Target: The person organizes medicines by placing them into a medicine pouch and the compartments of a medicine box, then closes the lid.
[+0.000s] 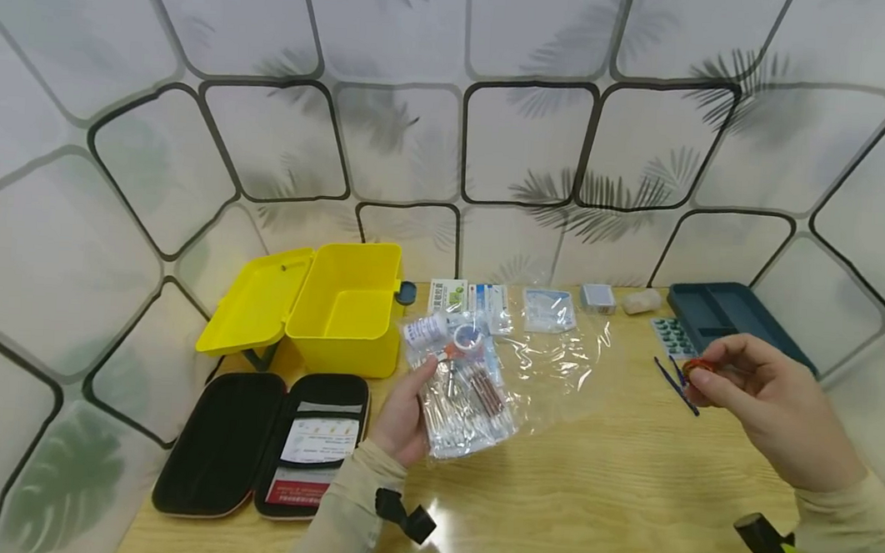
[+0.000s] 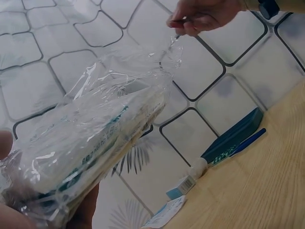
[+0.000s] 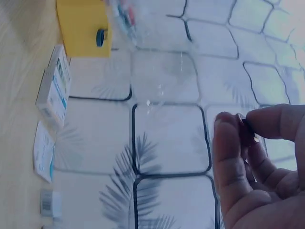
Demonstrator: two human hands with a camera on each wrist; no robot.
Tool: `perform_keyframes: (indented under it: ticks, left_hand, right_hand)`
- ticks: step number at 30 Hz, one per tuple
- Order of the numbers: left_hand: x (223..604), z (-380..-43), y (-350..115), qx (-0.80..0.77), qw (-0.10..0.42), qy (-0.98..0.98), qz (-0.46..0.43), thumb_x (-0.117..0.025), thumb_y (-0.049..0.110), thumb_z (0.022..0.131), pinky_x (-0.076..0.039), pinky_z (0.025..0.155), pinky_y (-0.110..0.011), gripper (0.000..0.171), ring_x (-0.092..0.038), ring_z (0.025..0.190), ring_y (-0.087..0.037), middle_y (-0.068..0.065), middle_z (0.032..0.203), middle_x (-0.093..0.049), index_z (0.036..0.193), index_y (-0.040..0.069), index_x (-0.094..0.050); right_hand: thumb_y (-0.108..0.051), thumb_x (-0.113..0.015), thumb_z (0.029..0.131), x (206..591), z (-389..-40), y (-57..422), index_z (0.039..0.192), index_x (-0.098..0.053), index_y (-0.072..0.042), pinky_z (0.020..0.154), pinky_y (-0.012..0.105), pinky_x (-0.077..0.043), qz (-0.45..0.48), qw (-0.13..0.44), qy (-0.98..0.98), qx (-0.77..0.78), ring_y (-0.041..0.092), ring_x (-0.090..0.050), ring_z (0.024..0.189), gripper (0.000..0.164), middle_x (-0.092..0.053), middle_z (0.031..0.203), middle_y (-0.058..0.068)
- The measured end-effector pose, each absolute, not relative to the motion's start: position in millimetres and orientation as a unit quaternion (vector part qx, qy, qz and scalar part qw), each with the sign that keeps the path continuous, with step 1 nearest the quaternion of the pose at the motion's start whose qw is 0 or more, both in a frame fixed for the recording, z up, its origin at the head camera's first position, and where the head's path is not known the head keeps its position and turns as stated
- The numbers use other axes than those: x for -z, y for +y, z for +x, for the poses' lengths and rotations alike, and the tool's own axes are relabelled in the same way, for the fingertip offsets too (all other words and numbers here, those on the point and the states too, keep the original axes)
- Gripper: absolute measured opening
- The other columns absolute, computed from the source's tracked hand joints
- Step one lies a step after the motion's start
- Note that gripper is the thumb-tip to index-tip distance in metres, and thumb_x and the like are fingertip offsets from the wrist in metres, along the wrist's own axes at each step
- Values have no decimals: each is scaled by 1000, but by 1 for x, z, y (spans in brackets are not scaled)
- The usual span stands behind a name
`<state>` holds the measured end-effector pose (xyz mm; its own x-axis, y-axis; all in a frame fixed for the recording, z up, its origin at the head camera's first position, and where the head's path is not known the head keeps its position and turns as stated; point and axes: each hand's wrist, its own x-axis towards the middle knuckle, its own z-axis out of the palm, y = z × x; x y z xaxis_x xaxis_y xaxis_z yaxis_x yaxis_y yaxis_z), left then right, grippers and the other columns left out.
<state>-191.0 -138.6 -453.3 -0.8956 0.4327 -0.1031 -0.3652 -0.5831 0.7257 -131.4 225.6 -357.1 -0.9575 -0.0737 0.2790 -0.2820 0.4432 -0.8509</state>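
Note:
My left hand grips a clear plastic bag by its left edge. Packed in it are a white bottle, a white roll and bundles of thin swabs, some brown. The bag's loose part spreads to the right, over the table. Over the table's right side, my right hand pinches a small reddish coil between thumb and fingers; its exact kind is unclear. In the right wrist view the same thing looks dark red and rounded.
A yellow box stands with its lid raised, behind an unfolded black case. Along the back lie small cartons, a white packet and a small box. Blue tweezers, a blister pack and a teal tray lie right.

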Motion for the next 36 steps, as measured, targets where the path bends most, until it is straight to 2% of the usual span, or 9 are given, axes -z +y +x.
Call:
perform_keyframes:
  ticks: [7,10,15,23,30,36]
  left_hand:
    - [459,-189,-132,-883,232,403,57,-43,32,101,-53,87,-34,44,-63,99,-19,-6,114,-63,137,8,-37]
    - [462,-188,-129,-881,235,407,59,-47,33,100,-53,86,-35,48,-64,100,-20,-8,116,-63,139,8,-36]
    - [465,-186,-125,-874,249,413,64,-49,36,98,-54,85,-35,52,-64,99,-20,-8,117,-63,141,8,-36]
    - [467,-182,-116,-873,276,394,76,-48,35,99,-55,83,-36,46,-65,95,-20,-8,111,-64,136,8,-40]
    - [466,-179,-112,-872,284,392,79,-46,33,99,-54,83,-35,42,-64,95,-18,-6,109,-65,134,9,-43]
    - [466,-177,-109,-870,296,386,77,-44,30,101,-54,83,-35,39,-65,95,-19,-6,109,-66,134,10,-41]
  right_hand:
    - [-17,-66,92,346,-164,197,105,-63,-9,61,25,-55,151,34,-895,-417,13,-65,77,16,-69,93,3]
    - [-18,-67,91,352,-178,187,107,-63,-7,67,25,-56,162,-40,-898,-407,12,-66,80,20,-68,93,3]
    - [-7,-65,91,360,-191,170,107,-62,3,73,28,-58,167,-171,-857,-457,20,-67,91,19,-68,99,11]
    - [-9,-69,88,370,-199,142,101,-66,3,76,37,-57,163,-284,-797,-509,29,-68,87,18,-71,96,14]
    - [-18,-72,87,375,-200,126,101,-62,4,80,43,-56,141,-337,-761,-537,29,-67,85,28,-68,95,15]
    - [-24,-73,86,381,-198,117,89,-65,-2,72,41,-57,175,-295,-799,-494,26,-67,74,24,-69,80,12]
